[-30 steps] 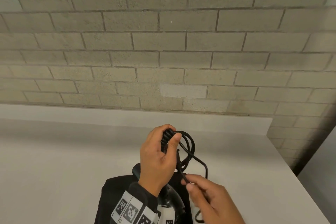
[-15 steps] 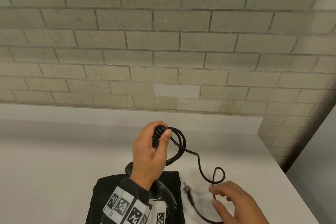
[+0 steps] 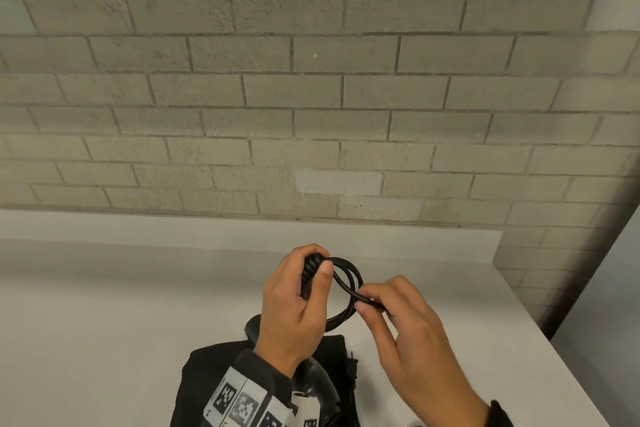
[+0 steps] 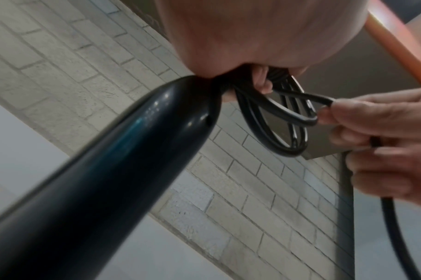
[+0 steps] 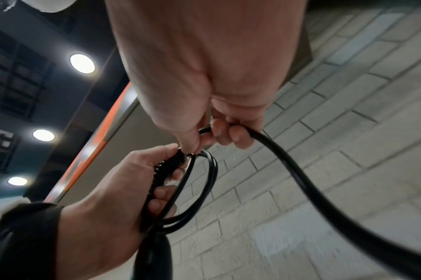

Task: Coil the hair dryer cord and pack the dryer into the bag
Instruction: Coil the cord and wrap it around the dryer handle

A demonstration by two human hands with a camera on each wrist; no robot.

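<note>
Black cord (image 3: 349,282) loops gripped w/ dryer handle (image 4: 104,170) in left hand (image 3: 294,308); right hand (image 3: 412,333) pinches next loop beside.

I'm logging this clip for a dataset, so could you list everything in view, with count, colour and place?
Hair dryer: one, glossy black, handle end in the left hand, above the bag.
Cord: one, black, looped between both hands; the rest hangs below the right hand.
Plug: one, black, lying on the bag.
Bag: one, black, on the counter's near edge.
Counter: one, white, against the wall.
Brick wall: one, grey-beige, behind.
Ceiling lights: three, white, overhead.
Left hand: grips handle end and coils.
Right hand: pinches the cord.
</note>
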